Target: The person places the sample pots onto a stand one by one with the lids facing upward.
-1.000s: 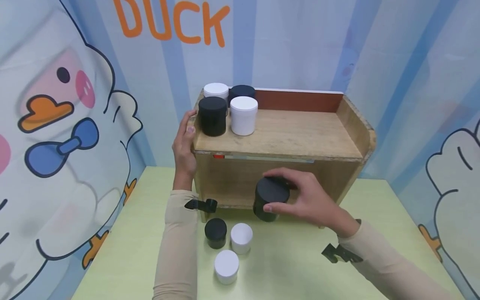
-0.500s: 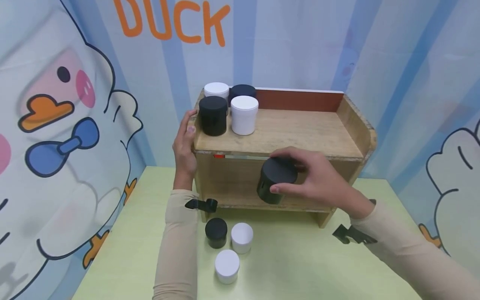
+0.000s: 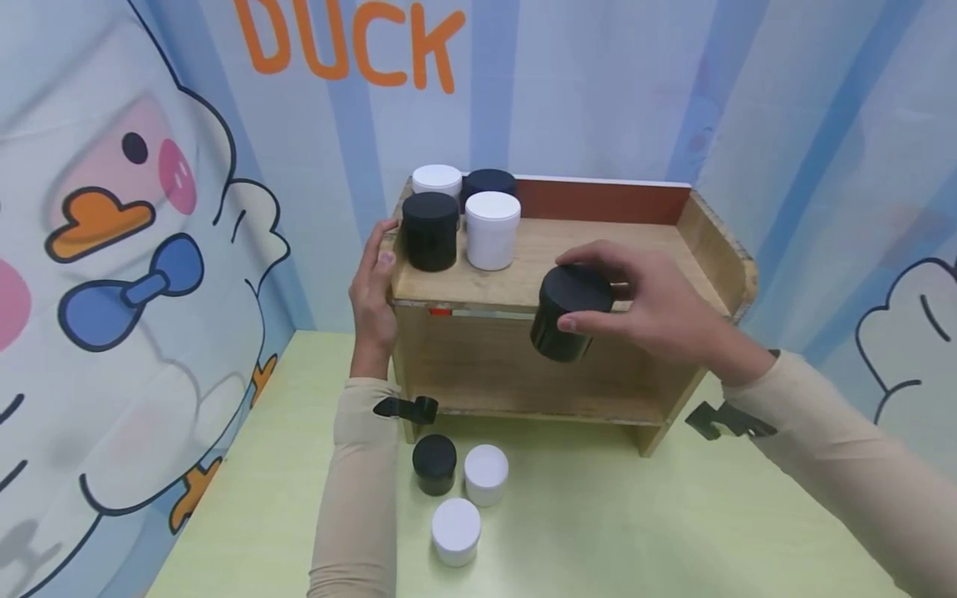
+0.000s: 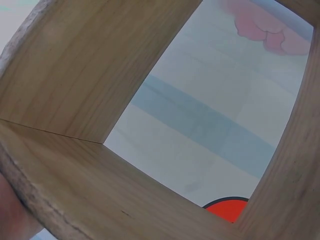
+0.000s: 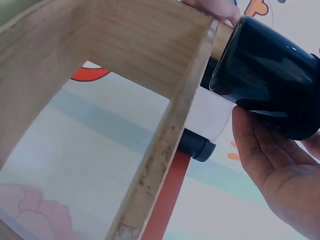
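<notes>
In the head view my right hand (image 3: 650, 303) grips a black lidded jar (image 3: 571, 311) between thumb and fingers, slightly tilted, in front of the top shelf's front edge. The right wrist view shows the jar's glossy side (image 5: 265, 75) above the fingers (image 5: 255, 145). My left hand (image 3: 374, 299) rests against the left side of the wooden shelf unit (image 3: 523, 286). Beside it on the top board stand a black jar (image 3: 429, 232) and a white jar (image 3: 493, 232) in front, with another white jar (image 3: 437, 178) and black jar (image 3: 489, 181) behind.
On the pale green table (image 3: 568, 515) before the unit stand a black jar (image 3: 434, 463) and two white jars, one nearer the unit (image 3: 486, 473) and one closer to me (image 3: 456, 531). A raised side panel (image 3: 718, 249) bounds the top board at right. A printed curtain (image 3: 598, 83) hangs behind.
My right hand has lifted the black jar up and to the right, from in front of the lower compartment to the height of the top board's edge. The left hand stays on the unit's side.
</notes>
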Action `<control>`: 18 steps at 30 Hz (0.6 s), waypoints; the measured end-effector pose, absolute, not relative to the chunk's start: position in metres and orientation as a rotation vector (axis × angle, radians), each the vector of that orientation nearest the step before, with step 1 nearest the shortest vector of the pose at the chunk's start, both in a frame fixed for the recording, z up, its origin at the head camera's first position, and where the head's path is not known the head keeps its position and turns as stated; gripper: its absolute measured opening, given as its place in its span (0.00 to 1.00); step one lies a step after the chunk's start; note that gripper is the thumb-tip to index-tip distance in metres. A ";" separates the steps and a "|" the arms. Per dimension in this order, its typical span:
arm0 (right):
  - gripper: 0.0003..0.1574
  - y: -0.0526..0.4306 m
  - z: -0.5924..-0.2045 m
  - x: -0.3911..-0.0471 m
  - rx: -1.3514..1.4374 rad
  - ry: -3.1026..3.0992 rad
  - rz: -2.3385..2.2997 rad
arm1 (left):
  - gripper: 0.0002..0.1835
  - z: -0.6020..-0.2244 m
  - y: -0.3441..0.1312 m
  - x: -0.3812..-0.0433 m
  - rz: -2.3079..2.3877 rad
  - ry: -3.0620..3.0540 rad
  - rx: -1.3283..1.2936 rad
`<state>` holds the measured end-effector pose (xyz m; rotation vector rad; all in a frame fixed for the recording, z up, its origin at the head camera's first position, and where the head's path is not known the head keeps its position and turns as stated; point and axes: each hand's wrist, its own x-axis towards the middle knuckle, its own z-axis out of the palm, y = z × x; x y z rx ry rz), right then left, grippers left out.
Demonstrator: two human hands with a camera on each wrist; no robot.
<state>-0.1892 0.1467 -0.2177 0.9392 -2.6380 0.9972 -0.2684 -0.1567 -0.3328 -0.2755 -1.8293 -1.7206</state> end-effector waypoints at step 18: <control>0.34 0.140 -0.192 -0.238 0.713 -2.693 0.937 | 0.28 -0.333 -0.158 -0.269 -1.723 -1.821 -0.280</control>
